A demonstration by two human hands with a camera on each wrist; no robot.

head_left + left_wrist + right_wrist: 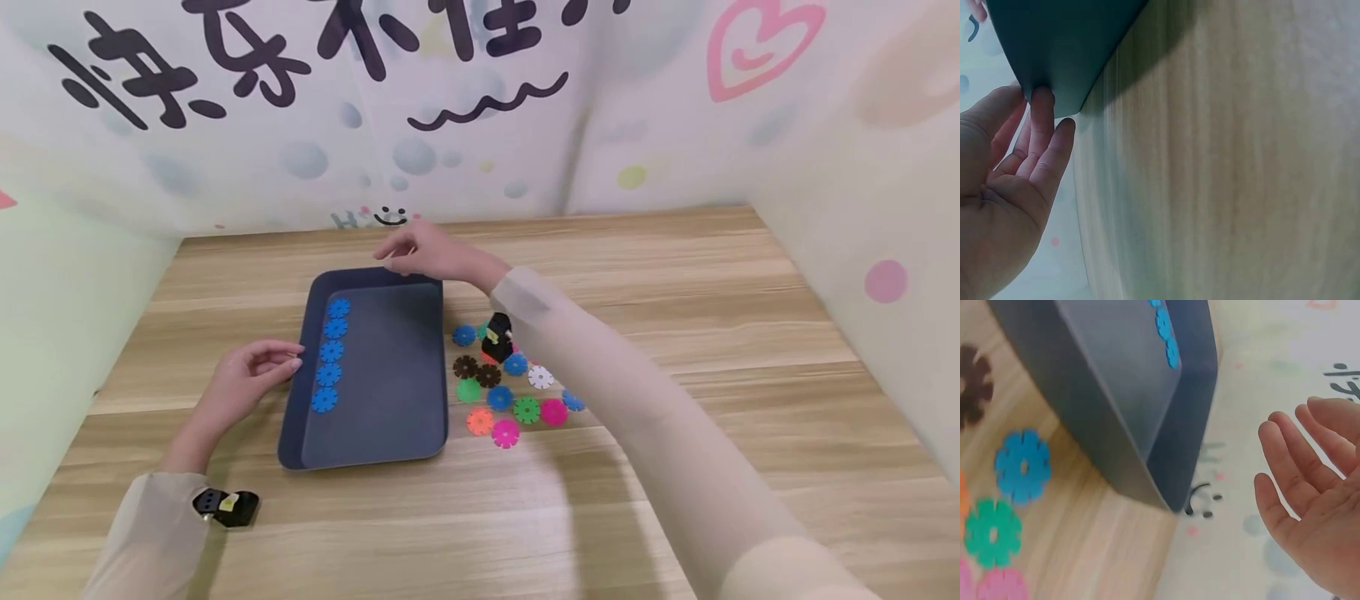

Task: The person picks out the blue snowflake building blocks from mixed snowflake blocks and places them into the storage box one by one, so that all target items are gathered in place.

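The navy tray [390, 392] on the worktop [465, 521] holds 5 blue snowflake discs [331, 351] at 9 o'clock. Left hand [242, 383], grip relaxed, touches its 9 o'clock wall; right hand [435, 254], slack and empty, hovers at 1 o'clock.

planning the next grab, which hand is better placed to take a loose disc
Probably the right hand: it is empty, and the loose discs lie right of the tray. The left hand touches the tray's left side.
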